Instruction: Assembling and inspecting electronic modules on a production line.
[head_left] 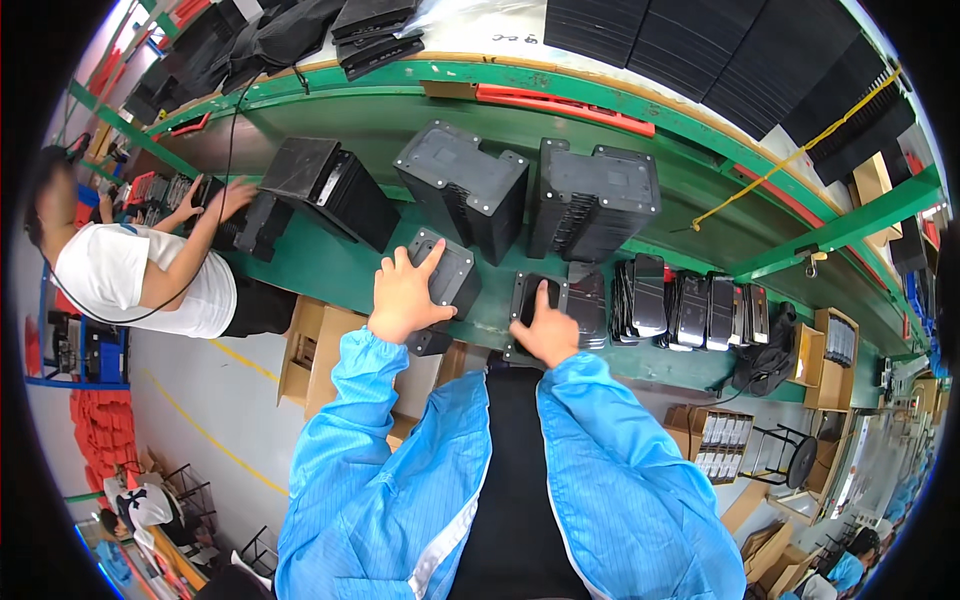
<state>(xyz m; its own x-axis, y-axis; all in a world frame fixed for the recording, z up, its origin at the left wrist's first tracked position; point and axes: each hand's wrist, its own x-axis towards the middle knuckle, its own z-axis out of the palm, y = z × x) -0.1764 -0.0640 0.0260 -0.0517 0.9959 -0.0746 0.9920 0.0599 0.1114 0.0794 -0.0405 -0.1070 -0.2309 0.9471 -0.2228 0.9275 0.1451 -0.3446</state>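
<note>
My left hand (pixel 402 293) lies with spread fingers over a short stack of black frame-like plates (pixel 457 268), index fingertip on its far edge and thumb by its near edge. My right hand (pixel 552 335) has its index finger stretched out over a flat black framed part (pixel 524 298) with rounded corners. The thumb is at that part's near left side, and the other fingers are curled. Right beside it stands a row of thin dark plates (pixel 588 310). Two tall stacks of black notched frames, the left stack (pixel 462 180) and the right stack (pixel 592 195), rise behind my hands.
Farther left on the green bench (pixel 400 225) leans a dark block of panels (pixel 328 190). A co-worker in a white shirt (pixel 150 280) handles black parts there. Upright phone-sized panels (pixel 640 297) and a black bag (pixel 768 355) are to the right. A shelf (pixel 480 72) spans above.
</note>
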